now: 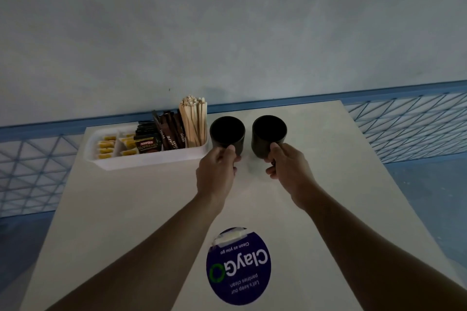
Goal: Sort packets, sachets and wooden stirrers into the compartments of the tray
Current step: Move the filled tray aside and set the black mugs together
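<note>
Tray (141,160) at desk (126,209) far-left edge, filled: yellow sachets (106,146) in the left compartments, dark packets (147,142) mid, brown sugar sticks (171,134) next, stirrers (193,124) upright at the right end. Two black cups just right of the tray, near each other. Left grip (216,171) curled round left cup (227,132) near side; right grip (288,166) curled on right cup (269,131), handle hidden. Both cups on the desk. Round blue sticker (238,266) near edge. Blue mesh rail (409,129) behind.
</note>
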A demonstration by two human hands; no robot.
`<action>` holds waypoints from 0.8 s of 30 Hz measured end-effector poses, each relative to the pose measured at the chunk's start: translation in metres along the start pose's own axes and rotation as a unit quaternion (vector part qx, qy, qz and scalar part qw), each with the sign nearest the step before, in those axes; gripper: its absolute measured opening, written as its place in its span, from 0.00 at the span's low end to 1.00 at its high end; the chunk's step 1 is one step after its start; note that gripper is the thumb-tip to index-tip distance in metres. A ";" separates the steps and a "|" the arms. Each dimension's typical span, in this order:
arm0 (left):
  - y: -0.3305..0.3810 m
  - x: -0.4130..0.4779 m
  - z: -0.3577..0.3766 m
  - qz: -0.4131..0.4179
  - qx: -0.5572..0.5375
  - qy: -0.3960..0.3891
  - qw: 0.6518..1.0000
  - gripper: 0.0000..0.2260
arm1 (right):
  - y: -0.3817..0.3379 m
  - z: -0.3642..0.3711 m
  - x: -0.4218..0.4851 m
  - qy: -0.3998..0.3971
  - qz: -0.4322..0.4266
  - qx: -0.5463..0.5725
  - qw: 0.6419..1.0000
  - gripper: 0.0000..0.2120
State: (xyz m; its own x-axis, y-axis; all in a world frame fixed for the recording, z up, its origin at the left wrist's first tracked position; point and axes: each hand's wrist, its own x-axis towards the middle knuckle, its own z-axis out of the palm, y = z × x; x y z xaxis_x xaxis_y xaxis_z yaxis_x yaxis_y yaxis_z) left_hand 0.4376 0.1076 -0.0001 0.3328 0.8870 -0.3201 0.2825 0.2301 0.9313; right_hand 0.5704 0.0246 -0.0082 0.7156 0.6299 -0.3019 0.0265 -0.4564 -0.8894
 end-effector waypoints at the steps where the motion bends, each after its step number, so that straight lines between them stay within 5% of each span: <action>1: -0.001 0.004 0.002 0.001 0.002 0.000 1.000 0.09 | 0.000 0.001 0.004 0.002 0.000 -0.001 1.000 0.16; 24: 0.009 0.008 -0.003 -0.022 0.011 -0.002 1.000 0.09 | -0.001 -0.002 0.017 0.035 0.005 -0.054 0.998 0.15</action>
State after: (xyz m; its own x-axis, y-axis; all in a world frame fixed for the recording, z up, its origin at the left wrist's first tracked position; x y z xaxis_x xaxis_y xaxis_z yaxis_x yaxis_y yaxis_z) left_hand 0.4396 0.1177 0.0064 0.3233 0.8747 -0.3612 0.3165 0.2598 0.9123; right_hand 0.5842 0.0346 -0.0115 0.7627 0.5815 -0.2830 0.0914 -0.5302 -0.8429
